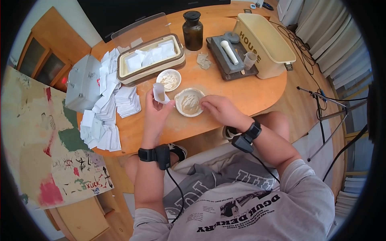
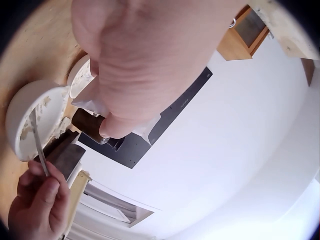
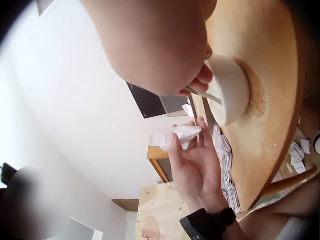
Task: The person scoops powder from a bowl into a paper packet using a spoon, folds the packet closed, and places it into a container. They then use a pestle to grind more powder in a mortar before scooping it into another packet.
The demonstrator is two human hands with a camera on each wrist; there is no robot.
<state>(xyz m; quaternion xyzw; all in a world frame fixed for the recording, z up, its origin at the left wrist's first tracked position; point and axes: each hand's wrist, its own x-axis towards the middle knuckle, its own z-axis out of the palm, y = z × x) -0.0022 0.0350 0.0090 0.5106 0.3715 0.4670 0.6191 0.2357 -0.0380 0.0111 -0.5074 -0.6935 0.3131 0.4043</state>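
Note:
My left hand (image 1: 157, 114) holds a folded white paper packet (image 1: 158, 89) between thumb and fingers, its open top facing up and something beige showing inside. In front of me stands a thick-walled white mortar (image 1: 179, 111) with pale powder (image 1: 190, 102) smeared over its inside. My right hand (image 1: 223, 109), at the mortar's right rim, pinches a thin metal spatula (image 2: 38, 142) that slants down into the mortar; its lower end shows in the left wrist view. Just behind the packet sits a smaller white bowl (image 1: 179, 77) with whitish clumps in it.
Stacks of folded papers (image 1: 128, 100) cover the left side, beside a silver case (image 1: 82, 82). Behind are a cream tray box (image 1: 120, 66) of papers and a dark jar (image 1: 193, 34). Back right, a white pestle (image 1: 229, 52) and plastic cup (image 1: 250, 60) stand near a cream bin (image 1: 277, 52).

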